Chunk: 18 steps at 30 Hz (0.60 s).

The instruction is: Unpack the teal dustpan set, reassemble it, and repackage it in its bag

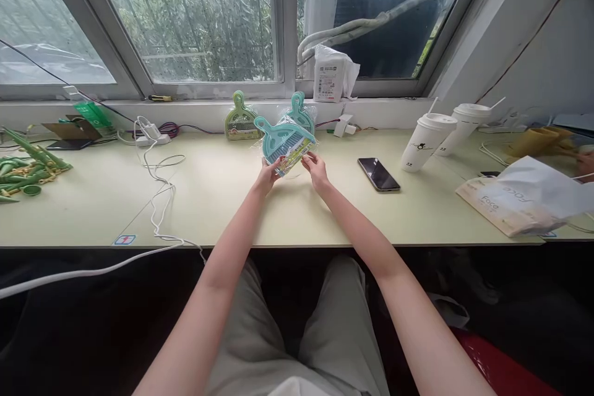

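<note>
Between my two hands is a light-blue mini dustpan and brush set [284, 142] in clear plastic wrap, tilted, its handle pointing up and left. My left hand [269, 176] is closed on its lower left edge. The fingers of my right hand [316, 169] pinch its lower right corner, by the yellow-green label. Just behind it a second blue dustpan set [299, 105] leans against the sill, partly covered by the held one. Left of that stands a green dustpan set [239, 117], also wrapped, with a card label.
A phone [378, 174] lies right of my hands. Farther right are two white lidded cups [427, 142] with straws and a paper bag [524, 195]. White cables [160, 210] and a power strip [153, 138] lie left, beyond them green pieces [34, 167]. A tissue pack [331, 74] stands on the sill.
</note>
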Tool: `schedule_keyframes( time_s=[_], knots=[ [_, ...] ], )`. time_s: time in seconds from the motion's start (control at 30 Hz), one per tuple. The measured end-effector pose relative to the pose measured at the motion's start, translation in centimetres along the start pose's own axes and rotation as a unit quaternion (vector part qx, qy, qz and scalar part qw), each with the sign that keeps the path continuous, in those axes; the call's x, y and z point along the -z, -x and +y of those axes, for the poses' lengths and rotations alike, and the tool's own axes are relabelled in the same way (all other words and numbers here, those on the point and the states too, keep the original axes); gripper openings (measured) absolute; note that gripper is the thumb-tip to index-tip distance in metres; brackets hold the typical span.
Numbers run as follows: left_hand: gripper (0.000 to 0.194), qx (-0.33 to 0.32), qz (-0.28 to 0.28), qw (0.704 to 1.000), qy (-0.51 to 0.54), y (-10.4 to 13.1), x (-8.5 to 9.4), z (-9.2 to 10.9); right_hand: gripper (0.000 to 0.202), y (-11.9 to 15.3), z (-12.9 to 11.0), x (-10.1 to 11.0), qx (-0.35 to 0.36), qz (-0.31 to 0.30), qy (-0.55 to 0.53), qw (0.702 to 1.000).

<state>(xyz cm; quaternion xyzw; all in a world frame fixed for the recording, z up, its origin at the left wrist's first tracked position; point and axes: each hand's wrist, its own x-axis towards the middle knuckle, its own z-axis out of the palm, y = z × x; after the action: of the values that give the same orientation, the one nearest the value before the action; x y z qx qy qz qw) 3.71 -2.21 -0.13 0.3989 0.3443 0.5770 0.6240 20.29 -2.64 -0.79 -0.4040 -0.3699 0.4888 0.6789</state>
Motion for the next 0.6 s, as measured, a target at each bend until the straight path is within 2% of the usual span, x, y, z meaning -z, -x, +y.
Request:
schedule_keyframes(
  time_s=[0.2,0.3,0.33,0.37,0.43,0.5,0.6],
  knots=[
    [0.072,0.027,-0.092,0.989,-0.108,0.3,0.8,0.6,0.029,-0.4,-0.3,0.6,-0.028,0.006,-0.017,0.999],
    [0.059,0.051,-0.125,0.98,-0.149,0.1,1.4,1.1,0.032,-0.6,-0.8,1.4,-0.029,-0.02,-0.016,0.999],
    [0.054,0.055,-0.114,0.982,-0.142,-0.1,1.6,1.2,0.032,-0.6,-0.9,1.6,-0.029,-0.026,-0.014,0.999],
    [0.052,0.054,-0.087,0.986,-0.13,-0.4,1.8,1.2,0.031,-0.5,-1.1,1.6,-0.031,-0.028,-0.008,0.999],
    [0.048,0.041,0.003,0.993,-0.112,-1.2,2.1,1.1,0.03,-0.4,-1.3,1.5,-0.037,-0.029,0.011,0.999],
    [0.04,0.019,0.096,0.99,-0.106,-1.8,2.5,1.3,0.03,-0.3,-1.5,1.2,-0.042,-0.044,0.03,0.998],
    [0.038,-0.035,0.191,0.98,-0.044,-2.1,4.1,2.5,0.03,-0.3,-1.8,1.0,-0.056,-0.079,0.037,0.995]
  ],
)
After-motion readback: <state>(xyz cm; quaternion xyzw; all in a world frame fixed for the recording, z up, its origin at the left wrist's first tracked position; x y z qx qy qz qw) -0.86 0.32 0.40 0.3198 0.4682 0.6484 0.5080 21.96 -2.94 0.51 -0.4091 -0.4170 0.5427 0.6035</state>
